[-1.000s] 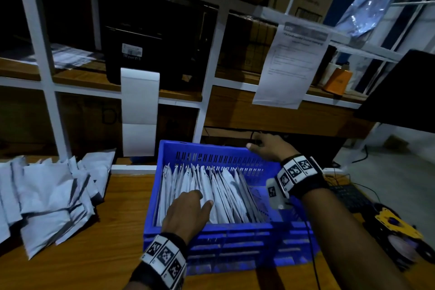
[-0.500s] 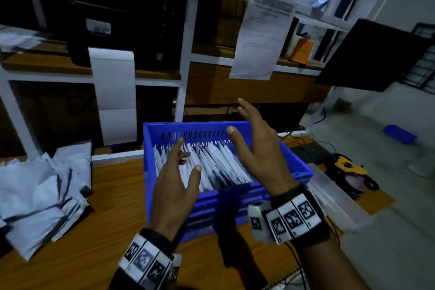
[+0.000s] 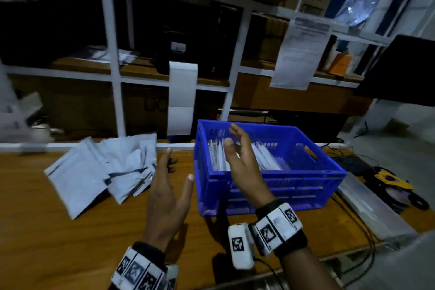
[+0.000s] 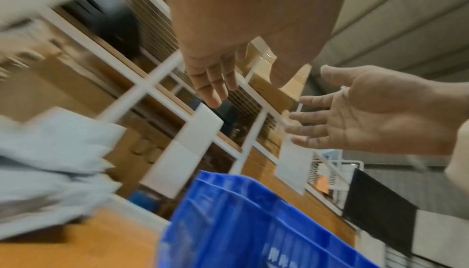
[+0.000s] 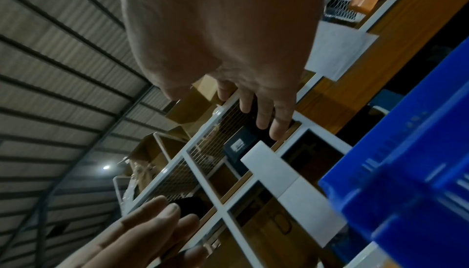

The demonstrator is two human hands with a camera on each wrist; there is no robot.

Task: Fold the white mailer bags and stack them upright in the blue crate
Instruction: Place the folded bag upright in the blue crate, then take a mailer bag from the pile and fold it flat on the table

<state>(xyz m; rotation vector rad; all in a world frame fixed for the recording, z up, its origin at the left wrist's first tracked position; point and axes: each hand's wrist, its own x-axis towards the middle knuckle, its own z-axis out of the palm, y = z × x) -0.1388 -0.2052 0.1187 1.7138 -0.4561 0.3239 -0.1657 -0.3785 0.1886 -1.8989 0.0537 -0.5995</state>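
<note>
Crate's (image 3: 270,186) bags (image 3: 266,160) half-hidden by right hand (image 3: 242,165)

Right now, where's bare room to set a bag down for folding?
Bare table in front of the loose mailer pile, and a strip between pile and blue crate under the left hand. Crate's left half is packed with folded bags; its right part looks free.

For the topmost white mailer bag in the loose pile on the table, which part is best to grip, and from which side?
Probably its near right corner. The pile of mailer bags lies flat, fanned out left of the blue crate, so loose edges point toward the open left hand. Come from the right, low, and pinch an overhanging edge.
</note>
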